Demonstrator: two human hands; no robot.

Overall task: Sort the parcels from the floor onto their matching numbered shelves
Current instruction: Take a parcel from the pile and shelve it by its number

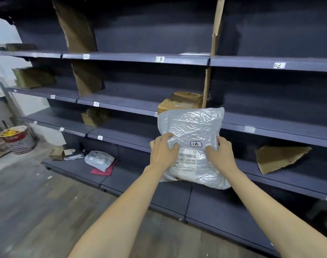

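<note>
I hold a grey plastic mailer parcel [193,131] upright in front of the dark blue shelving. It bears a barcode label and a handwritten "06". My left hand [163,149] grips its left side and my right hand [219,152] grips its right side. Shelf edges carry small white number tags: "03" [159,59] and "02" [279,65] on the upper shelf; lower tags are too blurred to read. A brown cardboard parcel [181,100] sits on the shelf just behind the mailer.
Cardboard dividers [79,30] stand between shelf bays. Brown parcels [33,77] lie on the left shelves. A grey bag on a red one [100,161] lies on the bottom shelf. Torn cardboard [280,158] rests at right. A red bowl [14,134] sits far left on the floor.
</note>
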